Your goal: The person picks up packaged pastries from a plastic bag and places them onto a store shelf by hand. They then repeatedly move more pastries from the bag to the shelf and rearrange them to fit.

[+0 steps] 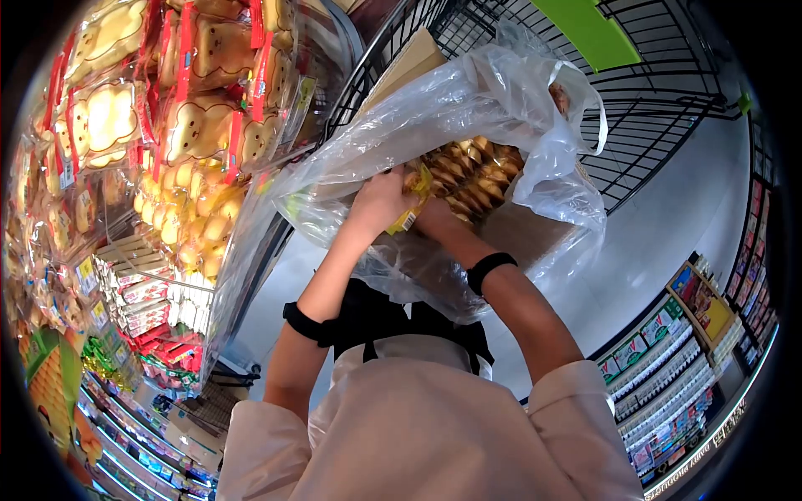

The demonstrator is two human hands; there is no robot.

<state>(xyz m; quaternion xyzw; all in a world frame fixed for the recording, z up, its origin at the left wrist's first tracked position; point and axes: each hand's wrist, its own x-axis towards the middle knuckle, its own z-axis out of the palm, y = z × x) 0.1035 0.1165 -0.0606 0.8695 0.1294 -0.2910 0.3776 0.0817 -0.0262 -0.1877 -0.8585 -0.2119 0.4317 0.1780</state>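
Note:
A large clear plastic bag point(551, 179) lines a cardboard box point(522, 238) at the shopping cart. Inside it lie rows of golden-brown packaged pastries point(478, 175). My left hand point(383, 200) is closed on a yellow-edged packet point(414, 199) at the left side of the bag opening. Just right of it, my right hand point(439, 221) reaches in beside the packet and the pastries. Its fingers are hidden behind the packet and among the goods.
A black wire cart point(643, 125) with a green panel point(589, 33) stands behind the bag. Bear-shaped packaged breads point(104, 121) fill a clear-sided display at the left. Store shelves point(660, 376) line the lower right.

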